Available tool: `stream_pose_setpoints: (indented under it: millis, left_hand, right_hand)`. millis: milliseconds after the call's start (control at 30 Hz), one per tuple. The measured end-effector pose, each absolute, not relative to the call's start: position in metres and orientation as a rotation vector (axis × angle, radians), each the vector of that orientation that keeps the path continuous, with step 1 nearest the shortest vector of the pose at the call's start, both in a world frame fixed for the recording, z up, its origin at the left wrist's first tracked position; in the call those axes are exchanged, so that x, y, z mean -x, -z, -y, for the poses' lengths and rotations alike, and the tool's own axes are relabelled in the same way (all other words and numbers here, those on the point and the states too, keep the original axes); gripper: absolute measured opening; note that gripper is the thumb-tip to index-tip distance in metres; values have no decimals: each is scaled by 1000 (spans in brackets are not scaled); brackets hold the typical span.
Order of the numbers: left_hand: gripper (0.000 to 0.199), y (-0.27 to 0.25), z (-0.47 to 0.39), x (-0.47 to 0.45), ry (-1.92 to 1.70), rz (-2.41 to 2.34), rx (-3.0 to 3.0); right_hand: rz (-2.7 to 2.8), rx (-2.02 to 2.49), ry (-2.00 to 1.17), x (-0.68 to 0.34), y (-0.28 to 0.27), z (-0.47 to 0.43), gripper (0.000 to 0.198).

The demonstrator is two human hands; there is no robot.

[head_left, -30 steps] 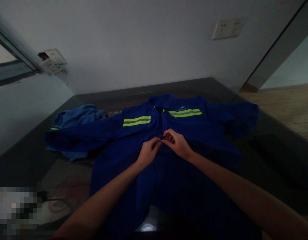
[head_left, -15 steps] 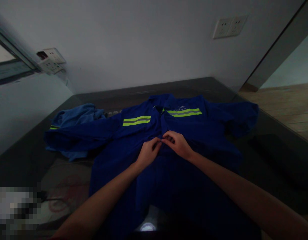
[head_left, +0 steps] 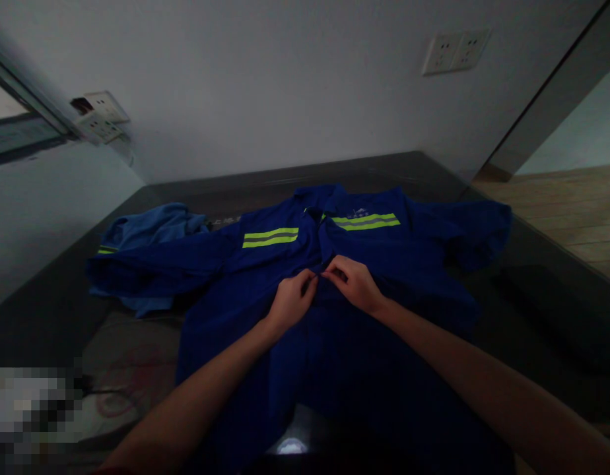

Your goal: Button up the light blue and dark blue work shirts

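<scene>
A dark blue work jacket (head_left: 265,277) with yellow-green and grey reflective strips lies spread face up, its sleeves out to both sides and its collar at the far end. My left hand (head_left: 294,297) pinches the front edge near the middle of the jacket. Close beside it, my right hand (head_left: 353,284) pinches the opposite front edge, thumb and forefinger together. The fingertips almost meet at the front opening. Whatever small fastening may be between them is hidden by the fingers. Above the hands the front parts slightly below the collar.
The jacket lies on a dark table (head_left: 374,173) against a wall. A lighter blue garment (head_left: 156,227) is bunched under the left sleeve. At right rests a black object (head_left: 547,316), too dark to name. Sockets (head_left: 456,51) are on the wall; a blurred-out patch is at lower left.
Both hands stay at the jacket's front, with the fingertips shifted very slightly. The right hand has moved a little up and away from the left. The jacket lies as before.
</scene>
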State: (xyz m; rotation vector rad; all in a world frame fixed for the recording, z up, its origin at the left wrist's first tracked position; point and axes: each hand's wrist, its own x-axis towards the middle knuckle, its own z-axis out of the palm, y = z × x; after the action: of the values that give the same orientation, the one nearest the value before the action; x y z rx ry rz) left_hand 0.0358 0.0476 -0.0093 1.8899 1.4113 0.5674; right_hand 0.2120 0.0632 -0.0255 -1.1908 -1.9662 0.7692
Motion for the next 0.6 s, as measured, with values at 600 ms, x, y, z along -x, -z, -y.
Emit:
stream_pose_setpoints:
  millis: [600]
  left_hand:
    - [22, 11, -46, -34, -616, -1462, -1909]
  right_hand:
    - [2145, 1023, -692, -213, 27, -61, 12]
